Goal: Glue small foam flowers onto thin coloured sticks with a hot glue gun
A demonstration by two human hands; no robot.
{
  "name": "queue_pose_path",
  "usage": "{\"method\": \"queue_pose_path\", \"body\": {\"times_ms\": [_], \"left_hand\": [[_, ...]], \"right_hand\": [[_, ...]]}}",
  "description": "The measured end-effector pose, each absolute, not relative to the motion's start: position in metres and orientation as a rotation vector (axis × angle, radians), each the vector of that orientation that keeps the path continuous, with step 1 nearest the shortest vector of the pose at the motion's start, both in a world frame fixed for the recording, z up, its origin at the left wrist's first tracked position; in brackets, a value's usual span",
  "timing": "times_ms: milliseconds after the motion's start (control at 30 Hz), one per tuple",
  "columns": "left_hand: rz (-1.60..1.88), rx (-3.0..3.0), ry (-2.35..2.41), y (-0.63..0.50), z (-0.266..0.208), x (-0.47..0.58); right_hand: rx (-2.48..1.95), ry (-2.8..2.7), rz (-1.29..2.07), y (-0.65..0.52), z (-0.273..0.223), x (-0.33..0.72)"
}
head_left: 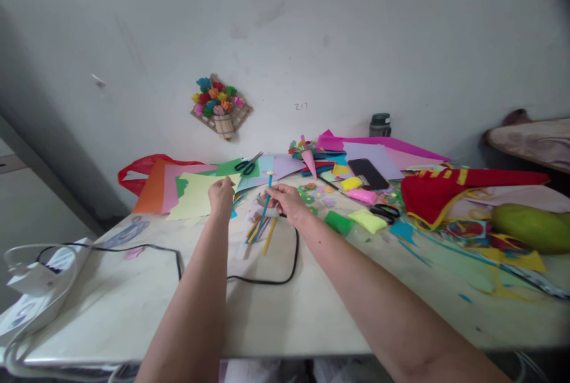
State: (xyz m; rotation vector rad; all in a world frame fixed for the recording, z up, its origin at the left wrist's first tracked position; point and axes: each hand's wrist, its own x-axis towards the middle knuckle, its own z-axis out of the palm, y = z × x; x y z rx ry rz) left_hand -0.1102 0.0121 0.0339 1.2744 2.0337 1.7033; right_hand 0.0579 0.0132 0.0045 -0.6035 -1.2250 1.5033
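Note:
My right hand (287, 200) pinches a thin blue paper stick (266, 208), held upright and slightly tilted, with a small pale piece at its top. To its left, my left hand (221, 194) is closed in front of a pale yellow paper sheet (189, 193); what its fingers hold, if anything, I cannot make out. Below the hands lie several thin sticks, among them a yellow stick (269, 237). A whitish object (253, 209) sits between the hands, partly hidden. Beyond my left hand rest dark-handled scissors (248, 165) on coloured sheets.
A black cord (262, 281) loops across the table from a white power strip (66, 264). On the right are small foam flowers (318, 193), a green packet (339, 222), a phone (368, 174), a second pair of scissors (385, 212), red cloth (427, 196) and a large green fruit (529, 228).

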Motion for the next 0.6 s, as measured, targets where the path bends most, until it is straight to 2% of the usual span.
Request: {"method": "queue_pose_path", "body": {"times_ms": [333, 600], "left_hand": [[1.092, 1.688, 1.469, -0.012, 0.042, -0.074], [1.289, 1.755, 1.335, -0.003, 0.027, -0.068]], "right_hand": [[-0.687, -0.958, 1.424, 0.021, 0.003, 0.060], [-0.683, -0.952, 1.431, 0.019, 0.004, 0.057]]}}
